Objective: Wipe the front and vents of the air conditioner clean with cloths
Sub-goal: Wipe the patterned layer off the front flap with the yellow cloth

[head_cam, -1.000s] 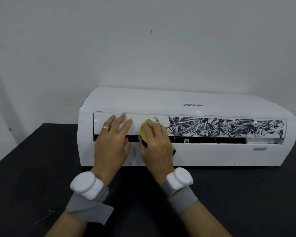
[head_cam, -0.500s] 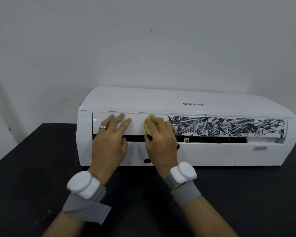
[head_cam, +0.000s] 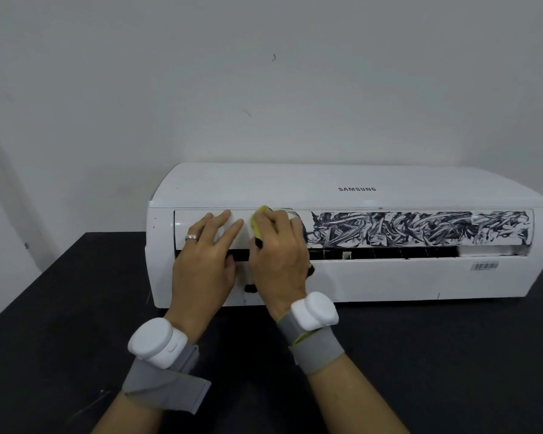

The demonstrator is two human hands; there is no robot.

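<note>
White plastic air conditioner (head_cam: pixel 264 186) with a grey brand mark, lying lengthwise on the black table top (head_cam: pixel 76 308), stretching from 9 to 3 o'clock just below the picture's centre. Along its front, a long white louvre flap (head_cam: pixel 195 220): clean at the 9 o'clock end, covered with dark scribbled smears (head_cam: pixel 420 228) from about mid-length to the 3 o'clock end. At 6 o'clock from the flap, the dark vent slot (head_cam: pixel 389 252).

Yellow cloth (head_cam: pixel 257 220) pressed against the flap, at 9 o'clock from the smears, with dark patches showing under the palm. Right hand (head_cam: pixel 279 258) grasping that cloth, fingers curled over it. Left hand (head_cam: pixel 201 264) just beside it at 9 o'clock, released and holding nothing, straight fingers laid flat on the clean stretch of flap; silver ring (head_cam: pixel 191 237) on one finger.

At 6 o'clock from the hands, white rounded left wrist device (head_cam: pixel 156 341) and right wrist device (head_cam: pixel 315 310), each on a grey strap. Barcode sticker (head_cam: pixel 485 266) on the casing near its 3 o'clock end. Plain pale wall (head_cam: pixel 264 89) at 12 o'clock.
</note>
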